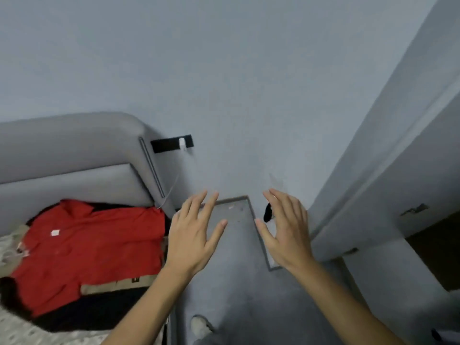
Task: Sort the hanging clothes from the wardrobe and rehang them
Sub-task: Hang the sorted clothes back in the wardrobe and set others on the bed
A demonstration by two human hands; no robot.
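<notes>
head camera: sitting on the person's head, looking forward and down | facing: the blue-grey wall (pixel 249 83) and the floor (pixel 249 295) below it | near: both hands are showing close up, low in the middle | left edge: the bed (pixel 15 327) is peeking in | only one view, nothing shared

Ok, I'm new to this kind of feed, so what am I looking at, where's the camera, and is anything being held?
This is one picture from a camera worn on a person's head, looking forward and down. There is no machine: the two bare arms are the person's own. The left hand and right hand are raised with fingers spread, holding nothing. On the bed at lower left lies a red garment on top of darker clothes. Behind it is a grey headboard. A wall fills the rest.
</notes>
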